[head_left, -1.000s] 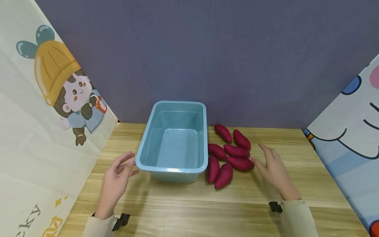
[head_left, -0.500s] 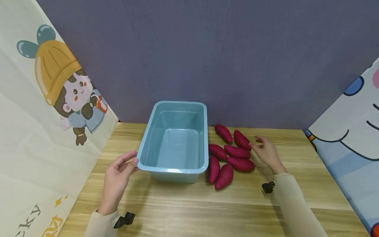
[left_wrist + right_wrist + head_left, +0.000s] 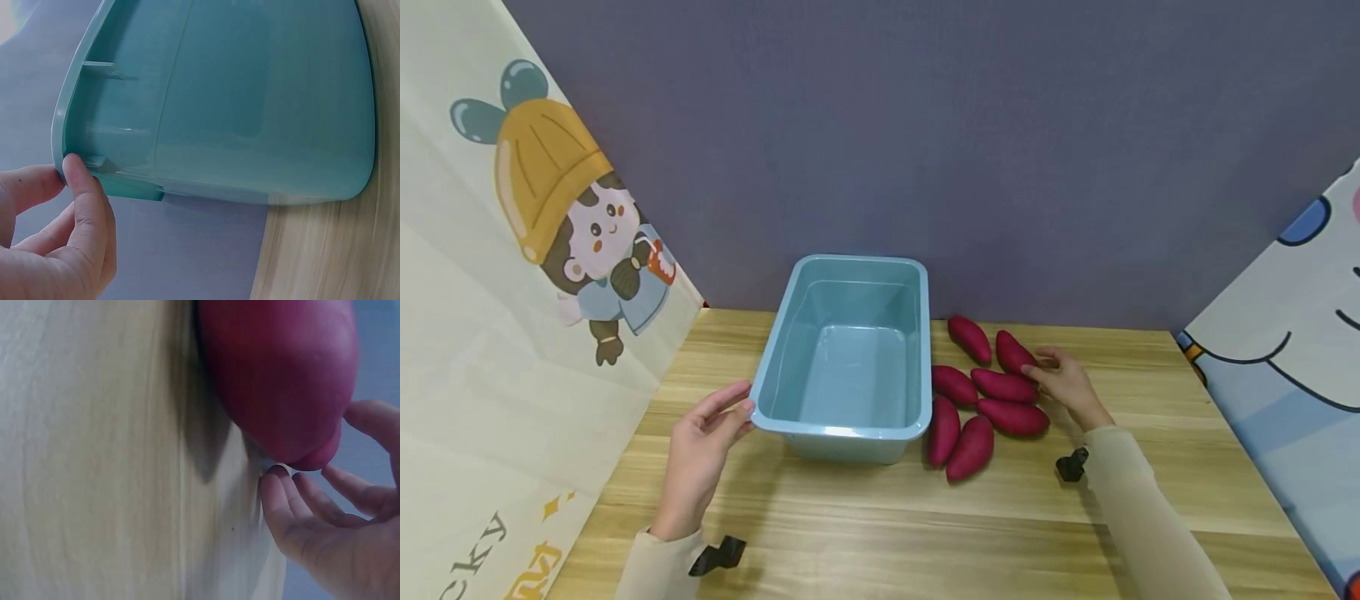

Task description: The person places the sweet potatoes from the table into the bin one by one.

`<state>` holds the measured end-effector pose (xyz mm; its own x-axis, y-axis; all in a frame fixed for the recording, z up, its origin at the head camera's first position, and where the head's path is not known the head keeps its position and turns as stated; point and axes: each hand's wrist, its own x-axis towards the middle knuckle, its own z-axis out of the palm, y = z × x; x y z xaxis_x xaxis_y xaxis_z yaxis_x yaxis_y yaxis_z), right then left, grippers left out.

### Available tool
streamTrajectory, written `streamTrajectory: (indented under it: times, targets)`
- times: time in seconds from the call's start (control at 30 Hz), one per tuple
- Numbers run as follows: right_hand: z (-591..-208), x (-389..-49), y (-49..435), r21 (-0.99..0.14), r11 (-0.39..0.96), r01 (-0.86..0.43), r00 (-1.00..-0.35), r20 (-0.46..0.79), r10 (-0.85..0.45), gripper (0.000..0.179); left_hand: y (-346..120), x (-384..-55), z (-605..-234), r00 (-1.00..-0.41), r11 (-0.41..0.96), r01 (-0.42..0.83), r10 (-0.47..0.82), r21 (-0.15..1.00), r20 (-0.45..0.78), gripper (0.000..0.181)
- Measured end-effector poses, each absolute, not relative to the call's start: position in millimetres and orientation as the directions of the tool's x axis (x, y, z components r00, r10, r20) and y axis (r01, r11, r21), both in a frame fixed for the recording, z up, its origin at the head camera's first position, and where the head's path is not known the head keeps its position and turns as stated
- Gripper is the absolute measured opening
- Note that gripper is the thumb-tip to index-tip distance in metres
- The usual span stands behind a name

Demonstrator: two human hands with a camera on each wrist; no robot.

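A light blue plastic bin [image 3: 865, 432] stands on the wooden table. My left hand [image 3: 696, 458] pinches the rim at its near left corner; in the left wrist view the thumb and a finger [image 3: 87, 200] sit on either side of that rim. Several dark red sweet potatoes [image 3: 1015, 418] lie to the right of the bin. My right hand [image 3: 1070, 387] has its thumb and fingers around the near end of the back right sweet potato [image 3: 1011, 350]. In the right wrist view another sweet potato [image 3: 287, 369] partly hides that contact.
The wooden tabletop [image 3: 880, 533] stretches in front of the bin and sweet potatoes. A grey-blue wall [image 3: 1000, 167] rises behind them. Printed cartoon sheets flank the table at left [image 3: 490, 333] and right [image 3: 1285, 400].
My right hand has moved forward and left, from beside the sweet potatoes to the back right one's end. My left hand has come in to pinch the bin's rim.
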<state>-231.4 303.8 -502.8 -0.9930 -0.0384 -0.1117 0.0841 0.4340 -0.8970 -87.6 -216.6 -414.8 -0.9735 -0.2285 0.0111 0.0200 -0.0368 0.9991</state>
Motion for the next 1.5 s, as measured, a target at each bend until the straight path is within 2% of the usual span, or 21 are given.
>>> streamTrajectory:
  times: [0.27, 0.93, 1.17, 1.5]
  targets:
    - [-508, -233, 306, -0.918, 0.371, 0.141, -0.987, -0.161, -0.024, 0.072, -216, -86, -415, -0.972, -0.061, 0.004, -0.234, 0.998, -0.010, 0.045]
    - [-511, -235, 310, -0.928, 0.331, 0.173, -0.985, -0.170, 0.039, 0.070, -216, -87, -419, -0.972, -0.071, -0.005, -0.234, 0.997, -0.021, 0.045]
    - [-495, -233, 307, -0.934, 0.334, 0.128, -0.992, -0.128, 0.022, 0.070, -217, -86, -418, -0.973, -0.098, 0.006, -0.232, 0.995, -0.017, 0.045]
    - [-450, -234, 290, -0.942, 0.325, 0.082, -0.995, -0.098, -0.034, 0.073, -217, -88, -418, -0.973, -0.100, 0.010, -0.232, 0.995, -0.014, 0.045]
